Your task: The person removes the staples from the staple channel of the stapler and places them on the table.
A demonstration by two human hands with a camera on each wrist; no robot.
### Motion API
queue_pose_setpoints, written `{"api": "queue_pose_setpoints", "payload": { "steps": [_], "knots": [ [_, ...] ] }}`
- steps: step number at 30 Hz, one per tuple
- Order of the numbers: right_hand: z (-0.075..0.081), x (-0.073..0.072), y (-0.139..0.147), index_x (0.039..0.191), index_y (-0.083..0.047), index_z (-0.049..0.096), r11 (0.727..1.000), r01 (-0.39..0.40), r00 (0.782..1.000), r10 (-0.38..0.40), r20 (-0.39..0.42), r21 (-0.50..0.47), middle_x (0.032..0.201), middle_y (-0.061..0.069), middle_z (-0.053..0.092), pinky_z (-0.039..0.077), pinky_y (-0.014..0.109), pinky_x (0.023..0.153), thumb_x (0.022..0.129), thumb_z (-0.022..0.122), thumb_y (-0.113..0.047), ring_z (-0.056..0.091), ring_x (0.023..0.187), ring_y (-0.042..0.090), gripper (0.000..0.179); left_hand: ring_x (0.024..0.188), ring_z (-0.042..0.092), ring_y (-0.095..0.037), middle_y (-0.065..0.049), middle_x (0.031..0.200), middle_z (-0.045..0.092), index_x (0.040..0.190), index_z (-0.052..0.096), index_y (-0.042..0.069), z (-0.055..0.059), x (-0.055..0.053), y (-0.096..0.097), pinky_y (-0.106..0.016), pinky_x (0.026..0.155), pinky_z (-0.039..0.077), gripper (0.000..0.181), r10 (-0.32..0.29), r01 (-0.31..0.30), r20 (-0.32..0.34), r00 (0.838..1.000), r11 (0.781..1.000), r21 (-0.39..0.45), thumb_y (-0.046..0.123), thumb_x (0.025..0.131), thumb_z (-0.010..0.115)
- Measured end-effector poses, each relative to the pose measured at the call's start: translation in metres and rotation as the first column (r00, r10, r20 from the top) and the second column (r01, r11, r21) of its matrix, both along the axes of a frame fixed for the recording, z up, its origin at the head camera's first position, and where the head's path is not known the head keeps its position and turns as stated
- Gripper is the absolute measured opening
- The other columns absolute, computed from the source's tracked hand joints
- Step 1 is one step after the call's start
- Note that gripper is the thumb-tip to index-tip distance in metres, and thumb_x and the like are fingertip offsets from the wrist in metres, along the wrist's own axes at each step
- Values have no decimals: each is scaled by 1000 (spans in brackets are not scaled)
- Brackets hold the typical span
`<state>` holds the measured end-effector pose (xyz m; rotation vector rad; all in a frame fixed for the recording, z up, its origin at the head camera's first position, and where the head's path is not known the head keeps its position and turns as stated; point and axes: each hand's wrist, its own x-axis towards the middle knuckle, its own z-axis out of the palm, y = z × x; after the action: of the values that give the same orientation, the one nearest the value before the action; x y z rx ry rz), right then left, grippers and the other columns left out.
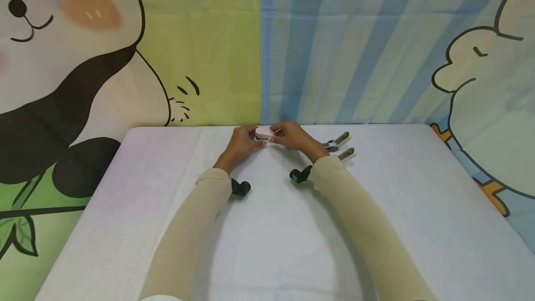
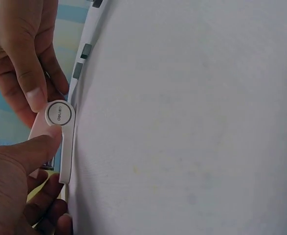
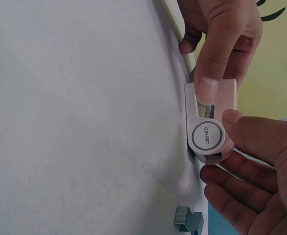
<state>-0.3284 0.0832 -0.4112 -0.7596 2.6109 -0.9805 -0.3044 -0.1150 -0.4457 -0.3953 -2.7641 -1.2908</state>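
Note:
At the far edge of the table, both hands hold a small pink and white stapler. My left hand grips one end, its thumb pressed into the gap between the pink arm and the white base. Metal shows inside that gap. With thumb and fingers, my right hand pinches the other end, beside the round hinge cap. Its lower fingers spread under that end, and part of the stapler's underside is hidden behind them.
Short grey staple strips lie on the white table near the far edge. Beyond the right forearm are several narrow grey-brown pieces. A printed cartoon cloth hangs behind the table. Black wrist cameras stick out from both sleeves.

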Motion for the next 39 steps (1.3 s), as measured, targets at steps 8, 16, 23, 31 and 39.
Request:
{"api": "queue_pose_setpoints", "payload": {
  "steps": [8,16,23,31,39],
  "knots": [
    [-2,-2,-9,114,-1,70,996,-19,995,27,-92,87,100,12,64,44,33,74,92,66,-7,55,88,22,22,78,46,-24,-10,79,53,97,69,-3,-9,-3,3,-34,71,34,24,22,-27,-70,997,998,-65,17,86,75],
    [4,3,-11,104,-3,73,981,-110,980,134,-147,163,84,7,60,37,31,70,94,64,-6,46,79,20,14,82,54,-25,-14,94,62,104,66,-7,-9,5,-1,-35,73,43,26,-11,10,-8,1000,999,-45,13,88,73],
    [4,12,-3,104,-4,72,980,-151,981,164,-100,127,87,7,61,39,31,68,94,61,-4,48,76,20,15,75,57,-18,-9,88,68,97,71,-1,-6,11,-5,-30,67,45,21,-41,41,14,999,999,17,15,85,77],
    [4,31,2,112,-2,70,969,-191,970,211,-120,156,96,8,60,40,33,74,93,62,-3,49,84,20,20,69,50,-17,-6,77,62,82,67,2,5,25,-5,-28,62,41,20,-135,136,92,987,991,-5,18,81,81],
    [6,55,10,115,-1,68,954,-231,958,257,-125,189,94,5,57,42,31,74,94,63,-5,49,82,18,22,68,48,-16,-4,74,59,79,65,5,3,43,-2,-28,60,39,24,-208,209,88,974,978,-12,20,79,82]
  ]
}}
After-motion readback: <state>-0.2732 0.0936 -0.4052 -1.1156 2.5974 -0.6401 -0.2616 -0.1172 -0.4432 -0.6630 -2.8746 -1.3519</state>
